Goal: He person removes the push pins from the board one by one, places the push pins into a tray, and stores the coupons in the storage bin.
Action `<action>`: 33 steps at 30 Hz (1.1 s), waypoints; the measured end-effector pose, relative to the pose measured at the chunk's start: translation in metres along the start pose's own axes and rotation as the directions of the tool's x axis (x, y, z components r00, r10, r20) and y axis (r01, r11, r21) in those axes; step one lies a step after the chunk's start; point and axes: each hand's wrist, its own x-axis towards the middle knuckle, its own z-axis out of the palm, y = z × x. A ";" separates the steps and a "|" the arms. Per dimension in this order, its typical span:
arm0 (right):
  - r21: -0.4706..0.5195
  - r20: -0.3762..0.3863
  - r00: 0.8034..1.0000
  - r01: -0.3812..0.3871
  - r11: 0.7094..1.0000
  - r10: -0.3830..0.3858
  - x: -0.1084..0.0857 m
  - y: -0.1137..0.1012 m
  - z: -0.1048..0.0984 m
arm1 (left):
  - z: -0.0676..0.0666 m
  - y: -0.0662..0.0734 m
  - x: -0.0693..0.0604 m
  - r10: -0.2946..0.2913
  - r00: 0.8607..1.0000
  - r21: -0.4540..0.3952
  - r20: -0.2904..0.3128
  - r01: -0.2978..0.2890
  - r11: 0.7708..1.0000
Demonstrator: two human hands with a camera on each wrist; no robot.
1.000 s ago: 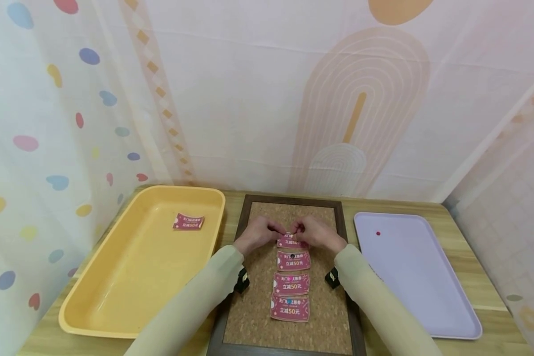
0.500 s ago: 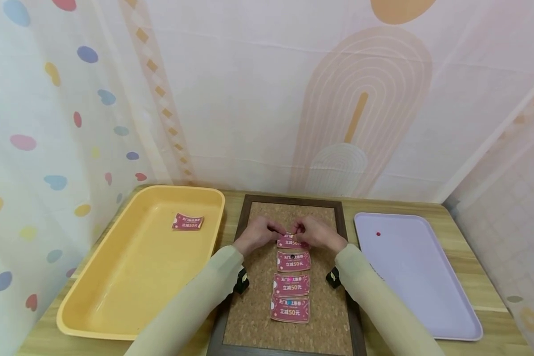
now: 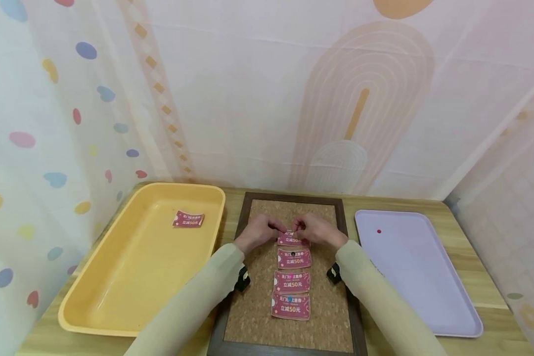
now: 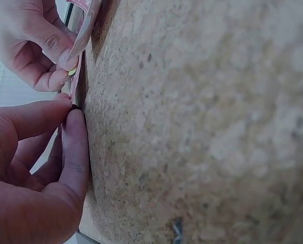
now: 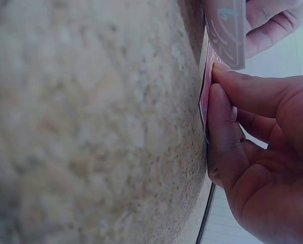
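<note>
- Pink on the cork board (image 3: 249, 316), the top coupon (image 3: 293, 240) sits at the fingers of both hands in the head view: we see the left hand (image 3: 259, 233) at its left corner, the right hand (image 3: 317, 231) at its upper right.
- Nearer us than the fingers, three more coupons (image 3: 292, 284) run down in a column, bearing a black pin (image 3: 293, 254), a pink pin (image 3: 291, 276) and a blue pin (image 3: 289, 299).
- On the counter (image 3: 463, 247), left of the fingers, a yellow tray (image 3: 115, 277) holds a loose coupon (image 3: 189, 221); right of them, a lilac tray (image 3: 427, 277) holds a red pin (image 3: 379, 231).
- In the left wrist view, we find the left fingers pinching the top coupon's edge; just beside them, the right fingers clamp a yellow-green piece (image 4: 72, 72), mostly hidden.
- In the right wrist view, the right thumb and forefinger nearly meet against the coupon; a curled card (image 5: 228, 35) stands beyond them.
</note>
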 end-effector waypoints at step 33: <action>0.027 0.125 0.992 0.026 0.999 -0.029 -0.003 0.001 -0.008 | 0.002 0.004 -0.006 -0.034 0.999 0.048 -0.018 0.035 0.998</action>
